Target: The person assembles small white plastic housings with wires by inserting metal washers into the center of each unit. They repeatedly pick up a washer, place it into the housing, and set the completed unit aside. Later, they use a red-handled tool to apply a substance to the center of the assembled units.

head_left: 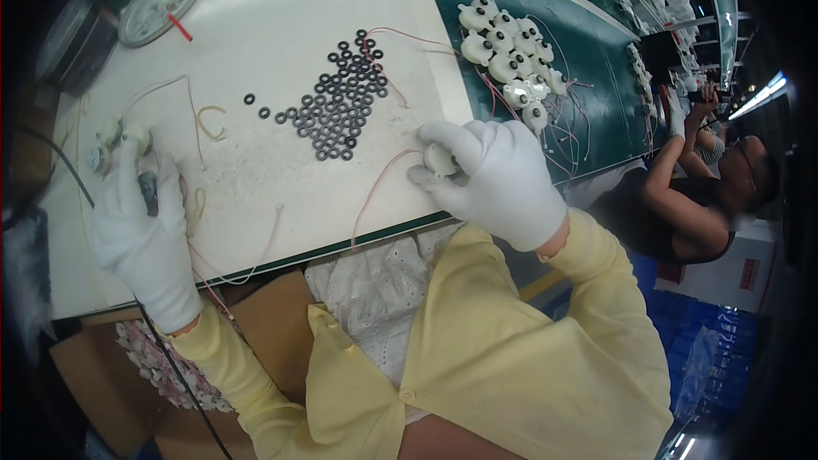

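Note:
My right hand, in a white glove, pinches a small round white motor between thumb and fingers at the table's near edge. A thin pink-and-white wire trails from it toward the left. On the left, my gloved left hand is partly closed, with a dark grey piece between its fingers; its kind is unclear. Its fingertips reach a white motor, beside which lies another small motor with a metal face. Many black rubber rings lie loose between my hands.
On the green surface at right sits a cluster of white motors with wires. A round clear lid lies back left, near a clear container. A black cable runs past my left arm over a cardboard box. Another person works at right.

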Demonstrator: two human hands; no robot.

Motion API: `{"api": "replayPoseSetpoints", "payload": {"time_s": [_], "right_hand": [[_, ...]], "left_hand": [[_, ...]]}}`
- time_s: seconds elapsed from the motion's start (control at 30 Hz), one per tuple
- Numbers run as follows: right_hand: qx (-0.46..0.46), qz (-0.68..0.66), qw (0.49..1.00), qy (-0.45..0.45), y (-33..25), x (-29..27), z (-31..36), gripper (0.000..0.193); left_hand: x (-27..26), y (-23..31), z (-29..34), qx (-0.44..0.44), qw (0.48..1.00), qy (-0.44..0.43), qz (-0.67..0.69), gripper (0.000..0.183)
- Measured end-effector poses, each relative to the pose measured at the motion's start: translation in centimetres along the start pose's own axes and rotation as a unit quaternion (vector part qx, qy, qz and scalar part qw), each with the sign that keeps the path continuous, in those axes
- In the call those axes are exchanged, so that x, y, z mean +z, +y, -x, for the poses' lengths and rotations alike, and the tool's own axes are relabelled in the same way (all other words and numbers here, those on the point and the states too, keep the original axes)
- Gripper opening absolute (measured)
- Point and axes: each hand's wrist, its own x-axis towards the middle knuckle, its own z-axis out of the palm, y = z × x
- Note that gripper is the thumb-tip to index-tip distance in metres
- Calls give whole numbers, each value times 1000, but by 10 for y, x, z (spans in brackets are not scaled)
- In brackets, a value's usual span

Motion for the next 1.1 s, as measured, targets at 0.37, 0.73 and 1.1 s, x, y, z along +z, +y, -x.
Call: {"api": "replayPoseSetpoints", "payload": {"time_s": [0.37, 0.73, 1.1], "right_hand": [[71, 24, 992, 101, 111, -46, 51, 53], [89, 34, 985, 141, 128, -37, 68, 42], [26, 50, 992, 110, 116, -52, 59, 33]], "left_hand": [[-3, 2, 4, -36, 998, -43, 16, 40], [-3, -3, 7, -2, 1000, -27, -7, 46], [-12, -10, 8, 77, 997, 1, -1, 45]]}}
